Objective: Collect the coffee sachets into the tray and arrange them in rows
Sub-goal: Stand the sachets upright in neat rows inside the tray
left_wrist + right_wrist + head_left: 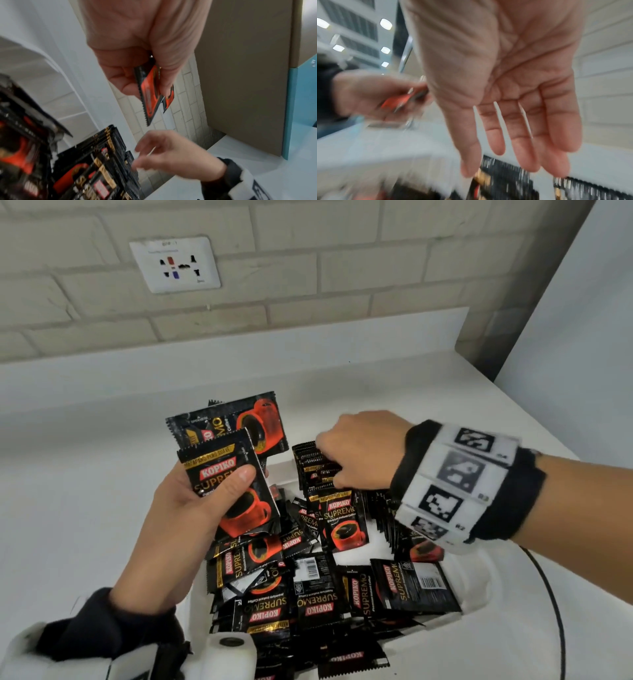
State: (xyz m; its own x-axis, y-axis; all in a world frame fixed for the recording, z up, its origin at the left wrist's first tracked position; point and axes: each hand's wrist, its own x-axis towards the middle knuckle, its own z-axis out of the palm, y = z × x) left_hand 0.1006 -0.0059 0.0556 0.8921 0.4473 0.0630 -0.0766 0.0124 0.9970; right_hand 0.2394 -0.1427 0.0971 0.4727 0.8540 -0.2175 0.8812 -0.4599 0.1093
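Observation:
My left hand point(236, 484) grips a few black-and-red coffee sachets point(239, 508), fanned, thumb across the front one; the left wrist view shows them edge-on point(150, 94). Below lies a white tray point(474, 590) filled with a jumbled pile of sachets point(308, 594). At its far end a row of sachets point(315, 467) stands upright. My right hand point(356, 453) hovers over that row, and the right wrist view shows its fingers point(523, 155) straight, pointing down at the row's top point(505, 175), holding nothing.
The tray sits on a white counter point(85, 474) against a brick wall with a socket point(174, 265). A beige pillar point(513, 302) closes the right corner. A black cable point(548, 594) curves along the counter to the right of the tray.

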